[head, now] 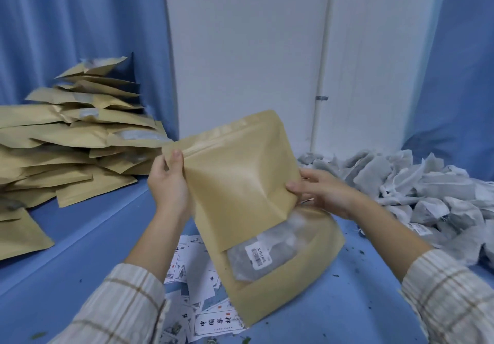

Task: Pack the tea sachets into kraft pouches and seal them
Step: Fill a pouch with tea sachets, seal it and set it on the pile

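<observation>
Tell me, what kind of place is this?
Probably a small hand-packing workspace: a stack of flat brown kraft pouches, a heap of grey-white tea sachets, and loose printed paper labels on a blue-covered table.

In front of me I see a blue cloth table cover (88,226), scattered white printed paper labels (197,285) lying on it, blue pleated curtains (80,23) behind, and a white wall panel (246,49) between.
</observation>
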Demonstrator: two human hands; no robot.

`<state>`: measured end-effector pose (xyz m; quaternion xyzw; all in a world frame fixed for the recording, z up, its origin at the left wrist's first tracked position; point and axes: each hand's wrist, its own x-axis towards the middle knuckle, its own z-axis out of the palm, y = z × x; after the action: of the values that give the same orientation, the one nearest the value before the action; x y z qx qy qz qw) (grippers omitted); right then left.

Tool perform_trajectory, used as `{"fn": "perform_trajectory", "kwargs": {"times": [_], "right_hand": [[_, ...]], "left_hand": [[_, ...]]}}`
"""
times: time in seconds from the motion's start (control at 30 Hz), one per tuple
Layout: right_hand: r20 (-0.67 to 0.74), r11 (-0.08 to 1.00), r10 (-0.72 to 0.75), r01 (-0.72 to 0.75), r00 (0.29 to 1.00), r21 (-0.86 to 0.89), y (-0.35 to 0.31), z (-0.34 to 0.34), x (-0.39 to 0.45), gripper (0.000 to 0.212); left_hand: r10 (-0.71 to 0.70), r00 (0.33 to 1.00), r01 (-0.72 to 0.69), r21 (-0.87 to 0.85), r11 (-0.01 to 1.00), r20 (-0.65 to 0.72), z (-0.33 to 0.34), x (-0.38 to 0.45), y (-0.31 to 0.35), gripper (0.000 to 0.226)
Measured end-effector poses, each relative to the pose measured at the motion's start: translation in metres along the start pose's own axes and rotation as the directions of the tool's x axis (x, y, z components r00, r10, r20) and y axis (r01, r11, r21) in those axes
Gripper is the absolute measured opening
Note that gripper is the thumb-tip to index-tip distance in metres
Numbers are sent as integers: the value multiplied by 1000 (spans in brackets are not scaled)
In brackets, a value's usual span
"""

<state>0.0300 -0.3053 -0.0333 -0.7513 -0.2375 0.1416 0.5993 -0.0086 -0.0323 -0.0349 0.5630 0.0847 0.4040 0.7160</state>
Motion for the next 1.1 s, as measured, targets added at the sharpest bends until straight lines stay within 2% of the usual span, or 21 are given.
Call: {"fn": "perform_trajectory", "kwargs": {"times": [0.07,0.13,0.17,0.2,0.27,0.3,0.33,0.43,0.53,0.6,0.7,0.77,0.87,0.93,1.0,1.03,1.1], "right_hand": [[-125,997,-71,74,990,18,10,8,9,38],[-243,987,-115,138,963,79,13,17,18,38],[-302,980,-126,166,945,113,14,22,22,43],[-352,972,-127,188,927,145,15,26,27,47],[-399,953,-122,220,909,210,16,38,38,34],[-403,951,-119,222,908,218,16,46,43,21],[-400,953,-114,213,909,213,17,55,49,15],[-343,959,-88,173,935,226,15,85,64,25],[-78,965,-35,54,996,257,10,110,73,45],[82,977,-19,1,996,212,9,130,79,56],[88,953,-11,-16,996,303,3,163,92,62],[77,896,-24,-13,997,444,-5,188,103,48],[20,806,-38,19,999,592,-43,253,139,29],[-3,763,-49,40,999,645,-93,325,176,38],[134,766,-49,-49,990,641,-150,406,201,52],[222,792,-13,-125,975,598,-170,441,207,55],[302,869,68,-205,951,451,-182,485,212,55]], "left_hand": [[-86,996,85,-52,995,-7,-3,-1,0,31],[-255,949,283,-141,949,187,-11,-2,3,28],[-330,885,378,-92,921,330,-17,-5,2,37],[-403,793,436,36,899,456,-26,-8,-2,48],[-518,608,435,294,851,601,-43,-19,-9,54],[-539,558,420,346,839,631,-52,-22,-11,51],[-538,553,419,347,839,636,-60,-23,-11,48],[-494,658,408,283,868,568,-87,-12,-5,43],[-443,748,383,224,896,495,-116,0,5,40],[-433,794,400,169,901,427,-137,8,12,44],[-462,796,469,84,879,390,-171,21,21,47],[-458,791,546,-128,828,406,-199,31,27,54],[-414,838,545,-526,653,355,-232,44,28,68],[-422,859,509,-581,635,291,-238,52,22,71],[-434,875,473,-577,666,216,-236,67,23,72],[-429,885,445,-601,664,182,-238,76,27,71],[-404,906,378,-671,638,127,-245,94,40,72]]}}
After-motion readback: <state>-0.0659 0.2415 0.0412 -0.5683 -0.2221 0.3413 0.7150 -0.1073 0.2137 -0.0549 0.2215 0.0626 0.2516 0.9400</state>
